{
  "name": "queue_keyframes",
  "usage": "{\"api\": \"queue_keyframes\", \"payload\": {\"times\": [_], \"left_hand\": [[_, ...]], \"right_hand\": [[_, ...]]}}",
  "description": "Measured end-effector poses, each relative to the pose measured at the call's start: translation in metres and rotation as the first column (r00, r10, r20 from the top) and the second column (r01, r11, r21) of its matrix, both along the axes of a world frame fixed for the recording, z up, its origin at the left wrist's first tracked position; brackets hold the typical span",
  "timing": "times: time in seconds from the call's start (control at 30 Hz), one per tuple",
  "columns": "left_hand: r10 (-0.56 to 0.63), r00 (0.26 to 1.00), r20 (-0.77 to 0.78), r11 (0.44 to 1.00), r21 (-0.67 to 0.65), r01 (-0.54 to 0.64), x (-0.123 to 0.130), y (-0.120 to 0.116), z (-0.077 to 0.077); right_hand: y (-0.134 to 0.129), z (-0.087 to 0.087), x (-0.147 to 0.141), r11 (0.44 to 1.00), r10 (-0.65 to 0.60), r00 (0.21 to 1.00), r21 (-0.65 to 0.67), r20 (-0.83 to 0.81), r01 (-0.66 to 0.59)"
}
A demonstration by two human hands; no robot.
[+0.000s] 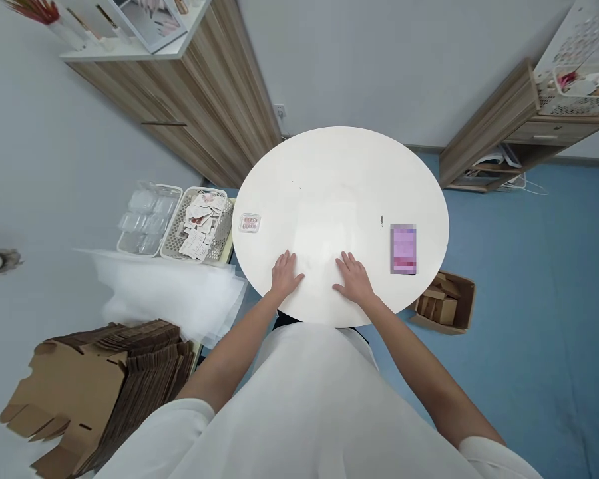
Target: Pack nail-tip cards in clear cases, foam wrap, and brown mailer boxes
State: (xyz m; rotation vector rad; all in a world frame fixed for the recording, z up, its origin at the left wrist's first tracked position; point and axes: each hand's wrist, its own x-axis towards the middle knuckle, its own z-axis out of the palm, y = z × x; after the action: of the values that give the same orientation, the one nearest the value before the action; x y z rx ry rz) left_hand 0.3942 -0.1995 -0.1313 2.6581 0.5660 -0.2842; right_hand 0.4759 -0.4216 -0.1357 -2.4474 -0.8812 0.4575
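Observation:
Both hands rest palm down on a white round table (339, 179), near its front edge. My left hand (285, 274) lies flat with its fingers apart and nothing in it. My right hand (354, 278) is spread in the same way, a short gap to the right, also holding nothing. Left of my left hand, a small clear case with pinkish pieces (249, 223) lies near the table's left edge. To the right of my right hand is a flat rectangular thing with a blurred pink and purple face (403, 249).
Left of the table stand a white basket of cards (198, 226), a basket of clear plastic boxes (147, 219), translucent sheets (164, 289) and stacked flat cardboard (94, 392). An open carton (462, 303) is on the floor at right. Wooden cabinets (214, 86) stand behind.

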Motion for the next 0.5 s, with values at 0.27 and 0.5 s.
{"api": "queue_keyframes", "payload": {"times": [0.27, 0.5], "left_hand": [[-0.248, 0.956, -0.158, 0.966, 0.036, 0.256, 0.002, -0.006, 0.001], [-0.306, 0.936, -0.175, 0.944, 0.074, 0.322, -0.006, -0.004, -0.004]], "right_hand": [[0.005, -0.020, -0.006, 0.992, 0.087, 0.996, -0.085, -0.020, -0.089], [-0.001, -0.015, -0.005, 0.957, 0.152, 0.988, -0.246, -0.024, -0.153]]}}
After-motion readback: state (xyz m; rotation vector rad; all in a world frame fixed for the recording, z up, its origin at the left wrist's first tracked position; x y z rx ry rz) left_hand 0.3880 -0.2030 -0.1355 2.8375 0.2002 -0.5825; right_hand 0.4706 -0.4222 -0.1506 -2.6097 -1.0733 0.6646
